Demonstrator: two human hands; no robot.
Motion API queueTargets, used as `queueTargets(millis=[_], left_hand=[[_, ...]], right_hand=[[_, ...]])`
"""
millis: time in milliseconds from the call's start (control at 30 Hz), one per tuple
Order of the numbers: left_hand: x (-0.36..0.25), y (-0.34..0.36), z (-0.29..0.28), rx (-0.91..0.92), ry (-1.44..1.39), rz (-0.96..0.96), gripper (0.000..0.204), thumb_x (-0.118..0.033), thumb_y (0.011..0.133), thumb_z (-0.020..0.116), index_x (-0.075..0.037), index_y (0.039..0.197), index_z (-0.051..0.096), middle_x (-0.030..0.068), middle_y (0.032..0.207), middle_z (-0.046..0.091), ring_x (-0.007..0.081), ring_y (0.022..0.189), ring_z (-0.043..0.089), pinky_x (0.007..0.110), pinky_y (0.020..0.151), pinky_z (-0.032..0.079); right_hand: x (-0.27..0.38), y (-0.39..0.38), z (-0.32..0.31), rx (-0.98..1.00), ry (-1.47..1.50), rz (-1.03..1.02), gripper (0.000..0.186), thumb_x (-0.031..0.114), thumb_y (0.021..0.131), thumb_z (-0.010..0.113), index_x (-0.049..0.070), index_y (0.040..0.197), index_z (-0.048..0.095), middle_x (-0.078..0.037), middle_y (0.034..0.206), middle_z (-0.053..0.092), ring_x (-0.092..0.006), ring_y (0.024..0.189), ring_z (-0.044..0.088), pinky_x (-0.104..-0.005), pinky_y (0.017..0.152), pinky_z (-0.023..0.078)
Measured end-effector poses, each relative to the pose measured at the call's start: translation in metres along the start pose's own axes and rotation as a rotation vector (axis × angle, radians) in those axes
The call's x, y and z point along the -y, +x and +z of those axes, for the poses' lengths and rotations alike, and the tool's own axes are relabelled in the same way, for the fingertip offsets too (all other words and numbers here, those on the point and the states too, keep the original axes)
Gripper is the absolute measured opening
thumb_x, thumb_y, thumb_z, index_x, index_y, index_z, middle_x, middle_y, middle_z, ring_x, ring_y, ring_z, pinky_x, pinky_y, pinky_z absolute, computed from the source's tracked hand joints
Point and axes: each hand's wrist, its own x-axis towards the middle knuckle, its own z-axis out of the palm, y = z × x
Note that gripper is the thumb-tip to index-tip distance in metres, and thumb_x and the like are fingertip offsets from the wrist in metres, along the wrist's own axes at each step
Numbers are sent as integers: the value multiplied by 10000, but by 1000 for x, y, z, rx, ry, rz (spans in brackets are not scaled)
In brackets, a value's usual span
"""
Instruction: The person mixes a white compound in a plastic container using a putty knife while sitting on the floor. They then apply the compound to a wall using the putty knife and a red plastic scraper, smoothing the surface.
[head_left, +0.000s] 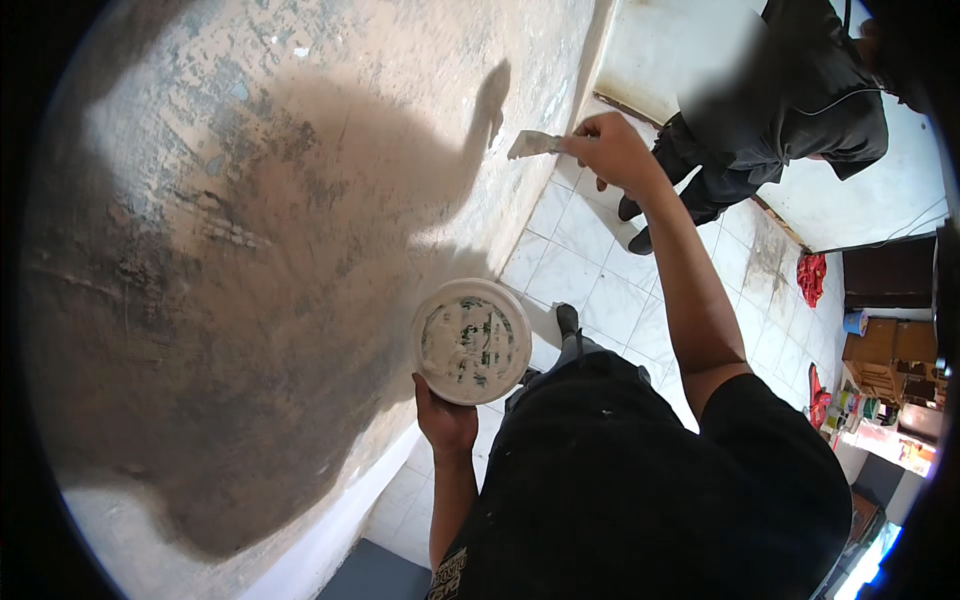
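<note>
My left hand (445, 425) supports a round pale plastic lid (525, 345) from its near edge, fingers hidden beneath. Whitish paste (445, 340) is smeared over the lid's face, partly covering green print. Out ahead and to the right, my right hand (612, 150) is closed around the handle of a putty knife (540, 144). The knife's blade points left toward the wall (300, 200) and carries some pale paste. I cannot tell whether the blade touches the wall. The wall is patchy, with grey scuffs and bare spots, and my shadow falls across it.
Another person in dark clothes (770, 130) stands at the upper right, near a pale wall (655, 45). White tiles (570, 270) cover the floor. Farther right are a red cloth (811, 278), a blue bucket (855, 322) and wooden furniture (890, 345).
</note>
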Motion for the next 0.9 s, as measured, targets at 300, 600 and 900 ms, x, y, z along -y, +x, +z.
queueTargets(millis=[300, 600, 900], left_hand=[[-17, 1, 8, 4, 49, -23, 616, -478, 1133, 371, -45, 1568, 419, 142, 1555, 527, 305, 1446, 489, 496, 1212, 371], [-13, 12, -11, 41, 18, -100, 599, -451, 1142, 358, -40, 1576, 404, 152, 1567, 509, 311, 1447, 484, 499, 1222, 354], [-29, 9, 4, 20, 94, -151, 601, -458, 1144, 337, -46, 1575, 403, 153, 1571, 502, 313, 1470, 454, 517, 1234, 325]], right_hand=[[-34, 58, 83, -120, -30, -32, 290, 149, 858, 670, -133, 790, 663, -276, 692, 699, -351, 551, 726, -423, 539, 599], [47, 24, 71, -272, -270, -196, 255, 141, 874, 652, -104, 826, 696, -268, 716, 706, -361, 622, 735, -465, 626, 585], [-114, 35, 31, -220, -122, 135, 456, 373, 792, 816, -73, 856, 745, -252, 813, 737, -367, 818, 748, -443, 738, 564]])
